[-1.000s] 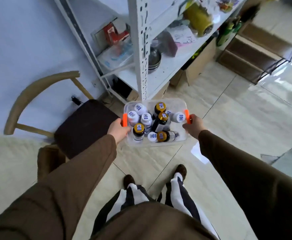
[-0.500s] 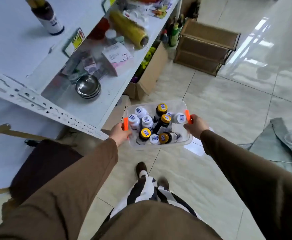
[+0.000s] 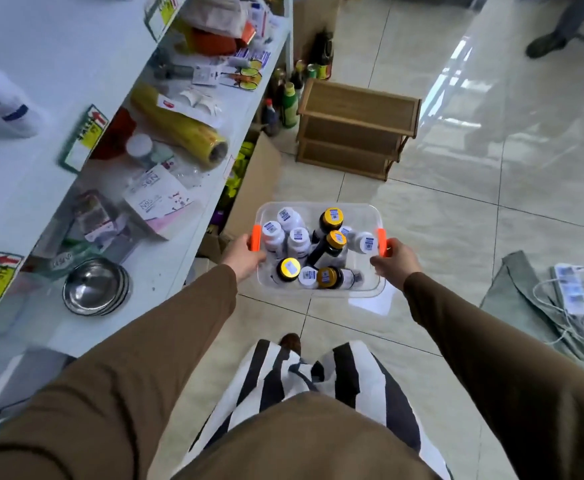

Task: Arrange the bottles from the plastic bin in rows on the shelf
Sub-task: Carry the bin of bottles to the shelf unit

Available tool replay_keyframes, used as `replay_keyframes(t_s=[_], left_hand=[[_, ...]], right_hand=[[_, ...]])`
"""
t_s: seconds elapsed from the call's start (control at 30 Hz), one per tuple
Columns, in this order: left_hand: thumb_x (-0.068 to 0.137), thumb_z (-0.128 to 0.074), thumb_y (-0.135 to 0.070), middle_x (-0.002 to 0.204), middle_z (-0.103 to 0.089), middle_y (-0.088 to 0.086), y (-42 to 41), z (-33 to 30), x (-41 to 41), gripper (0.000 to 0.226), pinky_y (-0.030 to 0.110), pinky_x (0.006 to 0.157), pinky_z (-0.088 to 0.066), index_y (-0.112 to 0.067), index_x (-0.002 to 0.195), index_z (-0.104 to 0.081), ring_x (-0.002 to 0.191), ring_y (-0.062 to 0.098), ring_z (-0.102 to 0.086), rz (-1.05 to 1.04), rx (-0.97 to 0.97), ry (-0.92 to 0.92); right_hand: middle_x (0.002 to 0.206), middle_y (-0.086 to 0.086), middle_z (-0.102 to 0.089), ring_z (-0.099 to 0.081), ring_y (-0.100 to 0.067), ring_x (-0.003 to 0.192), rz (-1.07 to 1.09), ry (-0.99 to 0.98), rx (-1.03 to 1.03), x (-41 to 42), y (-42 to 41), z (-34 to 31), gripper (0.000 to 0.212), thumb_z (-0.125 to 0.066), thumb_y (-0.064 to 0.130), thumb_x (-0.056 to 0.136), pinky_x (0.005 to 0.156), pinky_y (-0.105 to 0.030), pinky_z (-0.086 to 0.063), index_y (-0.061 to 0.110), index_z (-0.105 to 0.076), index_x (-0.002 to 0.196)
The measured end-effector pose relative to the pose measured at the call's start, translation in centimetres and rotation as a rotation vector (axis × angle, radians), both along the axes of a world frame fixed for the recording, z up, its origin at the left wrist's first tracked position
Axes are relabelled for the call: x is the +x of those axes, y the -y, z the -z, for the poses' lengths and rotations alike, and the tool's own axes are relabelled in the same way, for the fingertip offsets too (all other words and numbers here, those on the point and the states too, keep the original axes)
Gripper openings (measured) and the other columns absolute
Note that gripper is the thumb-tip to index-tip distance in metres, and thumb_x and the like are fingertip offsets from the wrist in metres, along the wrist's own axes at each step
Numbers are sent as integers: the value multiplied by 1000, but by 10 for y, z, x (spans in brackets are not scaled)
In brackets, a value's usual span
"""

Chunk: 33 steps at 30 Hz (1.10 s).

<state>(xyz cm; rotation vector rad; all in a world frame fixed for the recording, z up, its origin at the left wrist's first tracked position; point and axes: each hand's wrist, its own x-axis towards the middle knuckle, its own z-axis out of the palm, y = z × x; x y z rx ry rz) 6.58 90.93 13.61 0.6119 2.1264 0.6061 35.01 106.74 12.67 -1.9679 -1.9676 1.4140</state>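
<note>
Over the floor beside the shelf (image 3: 165, 271), the bin (image 3: 370, 216) is now carried further along than a second ago, left hand (image 3: 243, 256) and right hand (image 3: 394, 259) each gripping an orange handle. Bottles (image 3: 299, 240) all still inside, nothing shelved yet. Steel bowls (image 3: 94, 285), a yellow roll (image 3: 183, 128) and packets crowd that level.

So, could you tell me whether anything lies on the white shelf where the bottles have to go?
Yes: the lower white shelf is cluttered with stacked steel bowls, paper packets and a yellow film roll. The upper board looks mostly bare.
</note>
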Motion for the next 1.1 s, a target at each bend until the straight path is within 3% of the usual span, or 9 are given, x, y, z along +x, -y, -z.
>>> replay_keyframes(t_s=[0.13, 0.3, 0.43, 0.63, 0.87, 0.97, 1.1], left_hand=[[68, -68, -27, 91, -68, 11, -87, 6, -13, 30, 41, 78, -52, -14, 95, -61, 85, 30, -64, 49, -38, 10], [55, -64, -37, 92, -67, 12, -190, 31, -33, 41, 47, 84, -55, -17, 90, -60, 90, 33, -66, 37, -45, 20], [61, -65, -34, 94, -68, 11, -266, 36, -46, 42, 49, 86, -55, -16, 98, -61, 90, 32, -66, 30, -45, 18], [72, -67, -27, 90, -65, 12, -368, 28, -67, 24, 38, 73, -48, -14, 90, -58, 82, 31, -60, 41, -42, 2], [67, -67, -29, 86, -62, 7, -503, 55, -110, 28, 40, 77, -51, -15, 88, -55, 79, 28, -59, 75, -52, 48], [78, -72, -14, 82, -56, 2, -559, 55, -114, 22, 27, 60, -42, -11, 93, -57, 71, 17, -51, 77, -41, 44], [80, -73, -13, 79, -53, -2, -628, 72, -123, 21, 27, 58, -37, -17, 87, -54, 74, 19, -51, 122, -74, 27]], right_hand=[[80, -5, -65, -68, -35, 83, 51, 12, -9, -1, -76, 6, 21, -66, 15, 72, 79, -47, -57, 18, -58, 91], [83, -9, -69, -68, -35, 79, 62, -10, -38, -13, -182, 23, 25, -66, 18, 69, 78, -49, -57, 18, -59, 93], [83, -9, -69, -69, -34, 77, 55, -14, -59, -27, -261, 32, 31, -62, 27, 61, 76, -50, -58, 21, -57, 91], [88, -8, -68, -67, -36, 82, 97, -24, -100, -56, -355, 42, 35, -63, 25, 66, 77, -53, -57, 23, -55, 100], [93, -5, -68, -68, -34, 87, 203, -45, -118, -90, -467, 67, 37, -67, 24, 70, 81, -53, -57, 27, -54, 104], [94, -7, -67, -67, -31, 83, 278, -69, -140, -101, -512, 71, 39, -71, 18, 75, 82, -51, -57, 21, -57, 111], [91, -12, -64, -58, -26, 71, 363, -146, -232, -111, -573, 82, 39, -70, 7, 80, 72, -42, -54, 11, -56, 117]])
